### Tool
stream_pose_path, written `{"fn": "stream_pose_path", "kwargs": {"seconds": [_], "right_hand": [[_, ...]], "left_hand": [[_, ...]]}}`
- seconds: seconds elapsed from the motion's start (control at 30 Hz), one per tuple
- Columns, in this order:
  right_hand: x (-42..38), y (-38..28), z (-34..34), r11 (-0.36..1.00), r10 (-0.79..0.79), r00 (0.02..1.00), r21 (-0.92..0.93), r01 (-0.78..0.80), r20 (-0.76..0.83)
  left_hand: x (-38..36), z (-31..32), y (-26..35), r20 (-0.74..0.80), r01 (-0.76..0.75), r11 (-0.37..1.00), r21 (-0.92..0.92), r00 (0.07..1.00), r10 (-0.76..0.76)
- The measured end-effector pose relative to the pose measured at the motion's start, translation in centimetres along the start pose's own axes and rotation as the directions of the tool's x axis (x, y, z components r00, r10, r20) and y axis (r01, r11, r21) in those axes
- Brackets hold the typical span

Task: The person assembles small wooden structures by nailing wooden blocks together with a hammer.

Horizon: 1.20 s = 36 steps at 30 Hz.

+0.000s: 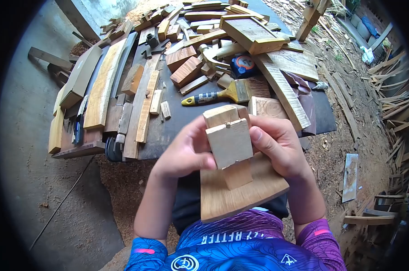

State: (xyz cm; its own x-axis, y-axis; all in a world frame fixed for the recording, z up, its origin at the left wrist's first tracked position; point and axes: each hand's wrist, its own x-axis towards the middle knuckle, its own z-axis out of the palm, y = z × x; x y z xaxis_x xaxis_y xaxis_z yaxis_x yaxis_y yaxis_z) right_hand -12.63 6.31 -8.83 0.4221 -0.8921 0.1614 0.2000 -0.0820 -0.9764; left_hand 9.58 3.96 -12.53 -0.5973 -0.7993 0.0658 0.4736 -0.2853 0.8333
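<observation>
Two bare hands meet close under the camera, forearms angled up from the purple sleeves, and both are clamped on a small wooden assembly [229, 143]. It is made of pale, square-cut blocks stacked one on another, with a narrower post below that stands on a flat, tan board [240, 192] with visible grain and a curved near edge. The left hand [184, 151] curls around the left side of the blocks, its thumb pressed across the front face. The right hand [279, 144] wraps the right side, thumb laid against the block's edge and fingers tucked behind. The piece sits upright between the palms, above the person's lap.

Beyond it lies a dark worktable [177, 122] crowded with offcuts, long planks and slats. A paintbrush [222, 95] with a yellow and black handle lies just past the hands, bristles to the right. Farther back, a blue and orange tape measure [242, 65] rests among the scraps. Sawdust covers the ground beside the table.
</observation>
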Motion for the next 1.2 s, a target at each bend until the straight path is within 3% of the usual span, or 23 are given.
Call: {"fn": "stream_pose_path", "kwargs": {"seconds": [0.07, 0.2, 0.27, 0.33, 0.43, 0.47, 0.5, 0.53, 0.6, 0.67, 0.77, 0.83, 0.93, 1.2], "right_hand": [[-0.3, -0.6, 0.6, 0.993, 0.106, 0.990, 0.067, -0.100, -0.097], [-0.9, -1.0, 0.8, 0.984, 0.178, 0.973, 0.022, -0.176, -0.145], [-1.0, -0.7, 1.1, 0.966, -0.066, 0.960, -0.259, -0.006, -0.270], [-1.2, -0.8, 1.3, 0.978, -0.045, 0.954, -0.206, -0.018, -0.297], [-1.2, -1.9, 1.4, 0.998, 0.038, 0.965, -0.047, -0.052, -0.259], [-1.3, -2.3, 1.2, 0.974, -0.061, 0.981, -0.226, 0.018, -0.185], [-1.3, -2.5, 0.9, 0.915, -0.145, 0.985, -0.391, 0.097, -0.094], [-1.3, -2.4, 0.6, 0.917, -0.141, 0.986, -0.388, 0.094, -0.094], [-1.2, -2.3, 0.2, 0.771, -0.283, 0.958, -0.582, 0.258, 0.050], [-0.9, -2.2, 0.1, 0.766, -0.298, 0.953, -0.584, 0.269, 0.049], [-0.6, -2.1, -0.4, 0.650, -0.407, 0.904, -0.654, 0.388, 0.132], [-0.6, -2.4, -0.8, 0.587, -0.413, 0.884, -0.678, 0.442, 0.219], [-1.1, -2.3, -0.6, 0.652, -0.412, 0.893, -0.626, 0.428, 0.181], [-1.4, -2.6, -0.6, 0.622, -0.378, 0.903, -0.665, 0.412, 0.205]], "left_hand": [[-0.2, 0.2, -0.7, 0.014, 0.019, 0.999, -0.040, 1.000, -0.018], [-0.4, -0.7, -1.6, 0.083, 0.062, 0.997, -0.034, 0.995, -0.059], [-0.4, 0.6, -1.1, 0.029, 0.104, 0.994, -0.017, 0.994, -0.104], [-0.6, 0.6, -1.1, 0.035, 0.090, 0.994, -0.060, 0.995, -0.088], [-1.0, 0.4, -1.5, 0.054, 0.039, 0.993, -0.109, 0.998, -0.034], [-1.1, 0.3, -1.6, 0.062, 0.006, 0.993, -0.117, 0.998, 0.001], [-1.4, 0.3, -1.4, 0.012, 0.092, 0.996, 0.007, 0.996, -0.092], [-1.4, 0.3, -1.5, 0.008, 0.096, 0.995, 0.006, 0.995, -0.096], [-1.4, 0.5, -2.2, 0.091, 0.068, 0.985, -0.157, 0.994, -0.055], [-1.2, 1.2, -2.3, 0.092, 0.078, 0.982, -0.171, 0.994, -0.063], [-1.1, 1.5, -2.6, 0.078, 0.021, 0.982, -0.186, 0.997, -0.006], [-1.4, 1.3, -2.6, 0.134, 0.095, 0.980, -0.174, 0.988, -0.072], [-1.8, 1.6, -2.7, 0.042, 0.188, 0.982, -0.035, 0.982, -0.186], [-2.3, 1.7, -2.8, -0.015, 0.192, 0.981, -0.037, 0.981, -0.193]]}}
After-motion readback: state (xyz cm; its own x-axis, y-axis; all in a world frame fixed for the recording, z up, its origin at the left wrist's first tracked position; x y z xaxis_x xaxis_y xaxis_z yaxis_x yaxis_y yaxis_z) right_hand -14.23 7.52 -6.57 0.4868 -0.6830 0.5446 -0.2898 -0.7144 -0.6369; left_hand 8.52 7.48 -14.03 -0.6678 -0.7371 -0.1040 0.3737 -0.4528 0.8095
